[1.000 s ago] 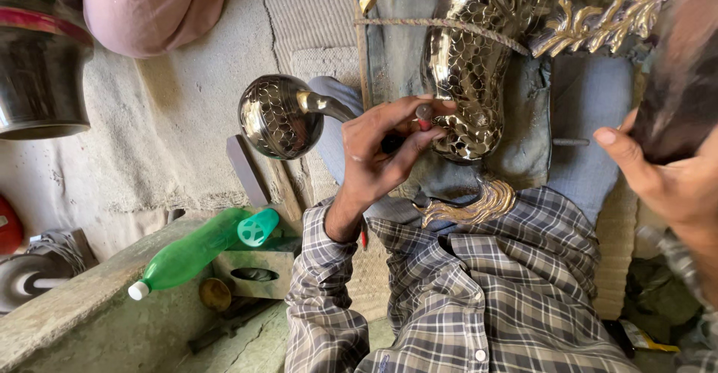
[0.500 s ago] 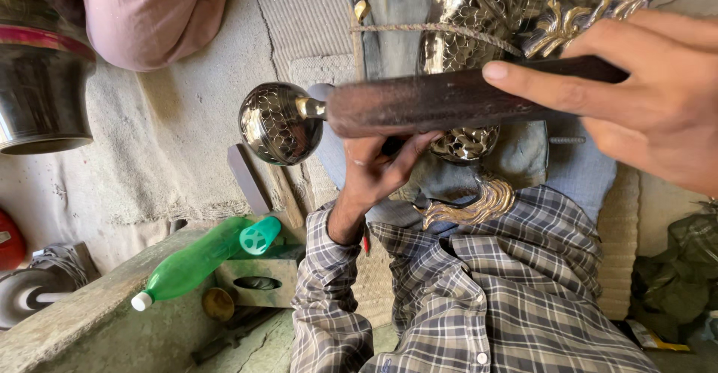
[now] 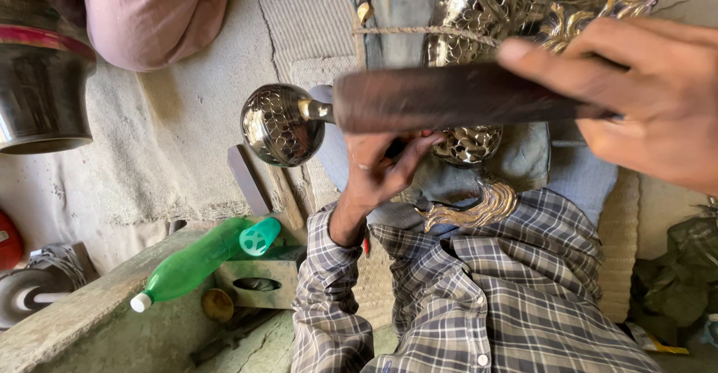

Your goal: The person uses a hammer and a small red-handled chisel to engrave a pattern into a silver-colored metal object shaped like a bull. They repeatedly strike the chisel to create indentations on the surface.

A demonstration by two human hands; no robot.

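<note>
Right in the middle of the view there's a big ornate metal figure (image 3: 516,14), dark with gold scaly relief and leafy gold trim, lying across the person's lap on a grey-blue cloth (image 3: 523,171). A thin cord (image 3: 419,32) runs across its upper part. The left hand (image 3: 381,167) is pressed against the lower edge of the figure, fingers curled in on something small and dark; can't really make out what it is. The right hand (image 3: 643,96) is closed around the end of a dark wooden handle (image 3: 449,96), which lies level across the front of the figure. At the far end of the handle sits a round metal ball head (image 3: 278,124) with a scale pattern, joined by a brass collar.

Below that you get the plaid shirt sleeve (image 3: 329,298). Off to the left, a green plastic bottle (image 3: 196,262) lies tilted over a small block (image 3: 258,282) on the stone ledge (image 3: 67,320). Further up left stands a dark metal vessel (image 3: 41,89), next to somebody's pink-clad knee (image 3: 161,10).
</note>
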